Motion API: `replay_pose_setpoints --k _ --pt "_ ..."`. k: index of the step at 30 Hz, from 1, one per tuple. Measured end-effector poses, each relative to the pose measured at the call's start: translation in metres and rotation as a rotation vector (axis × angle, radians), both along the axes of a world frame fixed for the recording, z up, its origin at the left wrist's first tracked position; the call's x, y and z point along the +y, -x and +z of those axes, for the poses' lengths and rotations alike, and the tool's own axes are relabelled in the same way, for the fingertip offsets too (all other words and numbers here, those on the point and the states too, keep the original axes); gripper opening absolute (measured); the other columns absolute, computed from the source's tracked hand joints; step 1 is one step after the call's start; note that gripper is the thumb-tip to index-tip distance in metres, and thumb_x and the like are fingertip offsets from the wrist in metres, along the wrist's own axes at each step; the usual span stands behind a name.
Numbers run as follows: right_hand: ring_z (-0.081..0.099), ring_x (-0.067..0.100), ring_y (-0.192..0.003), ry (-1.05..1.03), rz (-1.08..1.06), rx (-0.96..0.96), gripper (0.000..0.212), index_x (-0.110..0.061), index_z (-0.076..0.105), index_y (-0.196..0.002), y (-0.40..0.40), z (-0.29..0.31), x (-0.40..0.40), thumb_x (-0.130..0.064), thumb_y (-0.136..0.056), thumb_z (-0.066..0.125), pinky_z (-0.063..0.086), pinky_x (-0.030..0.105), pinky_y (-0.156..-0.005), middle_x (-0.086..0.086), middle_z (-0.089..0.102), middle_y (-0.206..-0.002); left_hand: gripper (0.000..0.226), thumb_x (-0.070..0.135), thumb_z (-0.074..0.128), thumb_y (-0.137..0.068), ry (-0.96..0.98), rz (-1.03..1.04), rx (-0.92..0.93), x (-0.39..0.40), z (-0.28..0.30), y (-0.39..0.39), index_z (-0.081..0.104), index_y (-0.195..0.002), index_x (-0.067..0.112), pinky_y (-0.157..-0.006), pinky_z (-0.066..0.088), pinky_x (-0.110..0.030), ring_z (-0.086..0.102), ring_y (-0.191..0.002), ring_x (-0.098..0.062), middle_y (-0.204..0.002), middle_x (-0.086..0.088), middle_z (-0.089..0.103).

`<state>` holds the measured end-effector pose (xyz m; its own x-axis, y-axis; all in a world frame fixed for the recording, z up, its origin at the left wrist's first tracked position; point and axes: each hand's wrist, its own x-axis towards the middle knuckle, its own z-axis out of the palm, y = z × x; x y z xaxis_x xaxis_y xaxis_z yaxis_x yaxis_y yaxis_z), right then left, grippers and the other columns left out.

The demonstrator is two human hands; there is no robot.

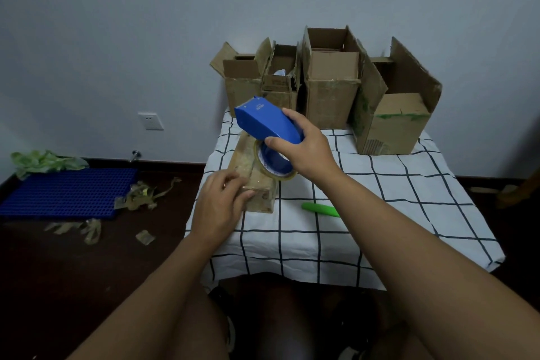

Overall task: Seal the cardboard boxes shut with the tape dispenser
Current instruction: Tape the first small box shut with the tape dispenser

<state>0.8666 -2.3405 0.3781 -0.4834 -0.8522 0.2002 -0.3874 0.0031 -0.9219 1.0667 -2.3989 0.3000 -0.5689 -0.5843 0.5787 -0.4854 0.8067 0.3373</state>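
Gripping a blue tape dispenser [267,121] in the right hand [306,146], nose tilted up over a small taped cardboard box [253,175] on the checked table [365,202]. Left hand [220,202] resting flat-fingered on that box. Four open cardboard boxes [330,88] behind.

The right hand [304,149] grips the blue tape dispenser [267,123] above a small closed box [254,172] on the tabletop [380,213]; the left hand [220,202] rests on the box's near end. Four open boxes [330,90] stand behind.
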Motion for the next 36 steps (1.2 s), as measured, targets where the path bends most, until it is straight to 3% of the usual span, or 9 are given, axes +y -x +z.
replay_pose_setpoints --k 5,9,12,17,23,27,32,36 --pt "0.057 0.014 -0.115 0.011 0.0 0.011 0.068 -0.033 0.051 -0.142 0.0 -0.001 -0.002 -0.041 -0.081 0.079 0.051 0.04 -0.099 -0.011 0.055 -0.132 0.012 0.021 0.077 -0.082 -0.036 0.052 -0.002 -0.001 0.009 0.0 0.075 -0.091 0.012 -0.07 0.038 -0.028 0.048 -0.089 -0.023 -0.087 0.0 0.062" --pt "0.058 0.014 -0.115 0.013 0.002 0.008 0.068 -0.033 0.051 -0.142 0.001 -0.001 -0.002 -0.041 -0.081 0.079 0.051 0.037 -0.098 -0.009 0.056 -0.133 0.02 0.024 0.074 -0.086 -0.124 -0.036 -0.051 -0.013 0.019 -0.01 0.075 -0.103 0.015 -0.077 0.044 -0.03 0.05 -0.094 -0.018 -0.097 0.004 0.065" --pt "0.058 0.014 -0.115 0.01 0.007 0.015 0.068 -0.033 0.051 -0.142 0.002 -0.001 -0.002 -0.041 -0.081 0.079 0.051 0.035 -0.095 -0.009 0.056 -0.133 0.028 0.02 0.071 -0.088 -0.196 0.0 0.012 -0.021 0.015 -0.028 0.071 -0.116 0.015 -0.082 0.044 -0.03 0.051 -0.097 -0.017 -0.104 0.003 0.056" --pt "0.058 0.013 -0.114 0.019 0.002 0.029 0.067 -0.034 0.051 -0.141 0.0 -0.002 -0.003 -0.041 -0.081 0.08 0.05 0.032 -0.094 -0.009 0.056 -0.132 0.016 0.011 0.067 -0.09 -0.231 0.022 0.019 -0.022 0.01 -0.025 0.072 -0.105 0.01 -0.072 0.043 -0.03 0.059 -0.086 -0.021 -0.09 0.003 0.064" --pt "0.058 0.014 -0.115 0.017 -0.003 0.024 0.068 -0.035 0.052 -0.142 0.001 -0.002 -0.003 -0.042 -0.08 0.08 0.051 0.034 -0.096 -0.009 0.056 -0.133 0.018 0.015 0.063 -0.094 -0.165 -0.069 -0.128 -0.03 0.015 -0.03 0.067 -0.11 0.009 -0.072 0.037 -0.025 0.058 -0.091 -0.021 -0.1 -0.003 0.069" --pt "0.058 0.012 -0.113 0.009 -0.006 0.02 0.066 -0.038 0.052 -0.14 0.001 -0.003 -0.004 -0.044 -0.08 0.079 0.048 0.026 -0.087 -0.011 0.056 -0.131 0.025 0.017 0.063 -0.093 -0.175 -0.145 -0.189 -0.039 0.018 -0.038 0.065 -0.118 0.013 -0.076 0.04 -0.026 0.057 -0.096 -0.017 -0.106 0.0 0.067" --pt "0.057 0.009 -0.112 0.014 -0.009 0.019 0.064 -0.04 0.052 -0.138 0.001 -0.004 -0.004 -0.043 -0.08 0.079 0.044 0.017 -0.078 -0.011 0.055 -0.131 0.013 0.026 0.067 -0.09 -0.138 -0.192 -0.298 -0.048 0.031 -0.035 0.065 -0.096 0.015 -0.067 0.043 -0.031 0.056 -0.082 -0.016 -0.087 0.004 0.065" --pt "0.059 0.012 -0.112 0.009 -0.007 0.011 0.067 -0.036 0.052 -0.141 0.003 -0.004 -0.005 -0.044 -0.079 0.079 0.044 0.019 -0.08 -0.008 0.057 -0.132 0.019 0.039 0.068 -0.087 -0.133 -0.214 -0.421 -0.056 0.044 -0.029 0.063 -0.09 0.021 -0.062 0.035 -0.022 0.053 -0.077 -0.01 -0.081 0.01 0.061"
